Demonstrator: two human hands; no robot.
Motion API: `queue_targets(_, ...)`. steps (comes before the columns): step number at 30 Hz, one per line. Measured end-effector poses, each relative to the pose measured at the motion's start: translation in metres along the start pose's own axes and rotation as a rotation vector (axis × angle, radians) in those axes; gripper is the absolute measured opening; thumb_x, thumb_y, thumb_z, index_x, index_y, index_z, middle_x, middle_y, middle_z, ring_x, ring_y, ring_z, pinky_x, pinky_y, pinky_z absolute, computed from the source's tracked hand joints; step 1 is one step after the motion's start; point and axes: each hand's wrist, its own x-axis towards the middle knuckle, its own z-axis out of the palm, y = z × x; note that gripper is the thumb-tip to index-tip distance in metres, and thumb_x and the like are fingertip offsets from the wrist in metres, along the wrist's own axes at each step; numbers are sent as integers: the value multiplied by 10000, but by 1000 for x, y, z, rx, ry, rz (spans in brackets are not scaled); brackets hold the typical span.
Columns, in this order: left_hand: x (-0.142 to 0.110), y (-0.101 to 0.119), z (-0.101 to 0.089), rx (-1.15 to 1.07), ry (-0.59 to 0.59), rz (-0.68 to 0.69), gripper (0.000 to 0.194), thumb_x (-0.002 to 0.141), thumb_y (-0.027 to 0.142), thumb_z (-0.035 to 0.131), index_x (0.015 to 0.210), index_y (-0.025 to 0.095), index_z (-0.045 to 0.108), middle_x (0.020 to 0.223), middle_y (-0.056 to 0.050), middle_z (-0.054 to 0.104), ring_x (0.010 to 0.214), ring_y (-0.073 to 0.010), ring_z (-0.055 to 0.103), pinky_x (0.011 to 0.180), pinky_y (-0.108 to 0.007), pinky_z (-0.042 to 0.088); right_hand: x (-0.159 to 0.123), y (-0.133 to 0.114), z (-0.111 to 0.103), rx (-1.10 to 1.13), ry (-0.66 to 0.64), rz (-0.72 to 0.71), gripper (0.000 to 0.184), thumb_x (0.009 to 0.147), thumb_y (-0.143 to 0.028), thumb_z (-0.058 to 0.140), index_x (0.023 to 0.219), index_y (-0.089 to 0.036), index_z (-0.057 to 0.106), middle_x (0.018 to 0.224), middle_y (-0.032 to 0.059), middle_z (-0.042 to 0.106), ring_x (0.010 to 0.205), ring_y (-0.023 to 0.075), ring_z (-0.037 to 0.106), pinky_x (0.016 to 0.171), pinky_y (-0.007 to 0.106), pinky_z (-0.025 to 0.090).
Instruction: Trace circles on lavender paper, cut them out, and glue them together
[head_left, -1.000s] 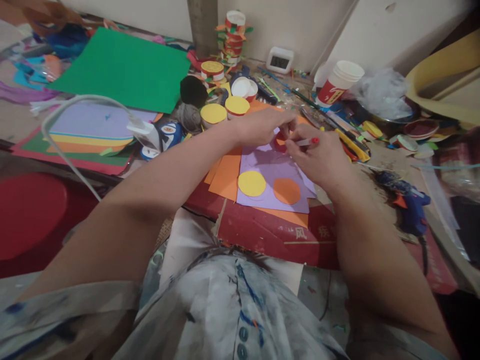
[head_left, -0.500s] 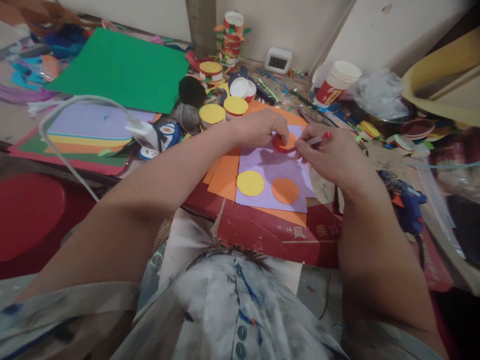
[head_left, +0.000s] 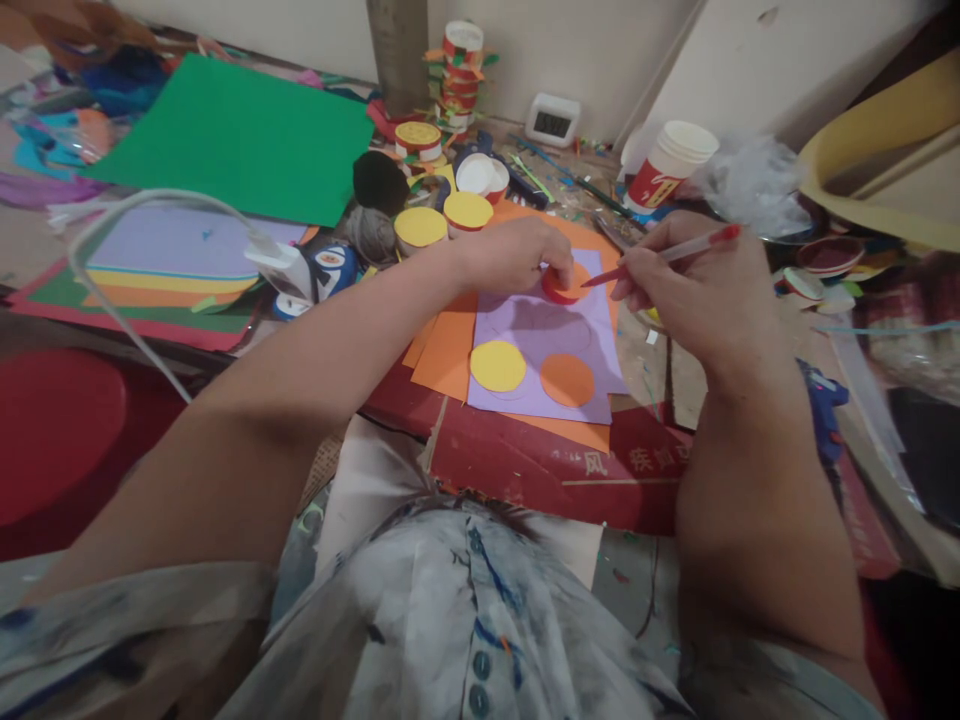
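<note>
My right hand point(head_left: 697, 310) pinches 1 red pen point(head_left: 691, 247): likely light, stiff, slick; hold near tip. Left hand point(head_left: 516, 255) curled on orange-topped disc point(head_left: 570, 284), over purple paper point(head_left: 536, 330); pinch unclear. Disc looks light, crushable; take rim.

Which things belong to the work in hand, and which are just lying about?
In use: red pen in right hand; orange-topped disc at left hand's fingers; purple sheet beneath.

Lying about: green sheet; white clock; paper cups.
</note>
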Motion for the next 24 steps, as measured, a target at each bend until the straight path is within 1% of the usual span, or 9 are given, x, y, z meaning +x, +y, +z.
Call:
queue_targets(4,1,-2,2,7,9,-20,429,808,37,622,1026,303,878,1168,41,857,1219,-248,764,1198,-474,516,0,8,-1,83,103,-21,242,943,-141,621,744,-278,605,721,83,742,593,197,611,617,395,475)
queue_targets(7,2,-1,0,-40,17,-33,421,811,38,616,1021,297,873,1153,31,861,1205,-244,773,1229,-469,489,0,11,2,83,70,-76,221,941,-186,644,746,-278,599,735,106,742,601,214,614,627,414,480)
queue_targets(10,0,2,-4,-96,7,-32,499,818,35,595,1177,288,830,1182,21,860,1181,-230,780,1170,-421,529,0,11,9,9,-2,-136,201,945,-221,661,758,-268,606,740,104,735,621,232,638,649,418,491)
queue_targets(13,-2,3,-8,-144,0,-24,609,847,27,570,1389,270,705,1162,-5,858,1163,-224,782,1082,-364,568,-3,9,20,-66,-65,-190,164,1003,-319,654,846,-275,642,809,88,757,712,259,697,724,421,527)
queue_targets(16,-3,3,-12,-129,33,-39,521,915,57,551,1398,226,651,1160,-40,841,1184,-240,771,1100,-359,556,-7,8,34,-114,-93,-233,123,1026,-370,654,945,-289,698,901,97,789,851,282,744,787,416,543)
queue_targets(19,-2,5,-14,-93,47,-78,340,1058,184,503,1357,204,664,1292,-51,788,1224,-224,752,1143,-356,531,-11,11,50,-181,-102,-289,130,1046,-350,609,1051,-294,726,975,110,802,944,296,750,834,421,549)
queue_targets(20,-2,6,-15,-82,36,-86,330,1112,253,455,1355,193,671,1338,-59,765,1249,-220,741,1158,-354,521,-11,13,55,-212,-100,-315,155,1055,-342,586,1092,-290,727,996,115,801,958,301,747,842,427,549)
queue_targets(22,-2,11,-18,-70,-2,-88,465,1181,390,326,1371,159,681,1393,-95,738,1316,-237,712,1191,-363,501,-12,16,65,-287,-85,-370,208,1074,-328,541,1170,-272,717,1038,132,794,974,312,736,839,435,545)
queue_targets(24,-3,16,-20,-74,-29,-89,617,1195,488,226,1414,127,675,1414,-132,735,1384,-274,678,1220,-385,482,-12,18,73,-364,-78,-418,244,1085,-313,508,1219,-245,700,1088,152,786,981,318,724,814,427,532)
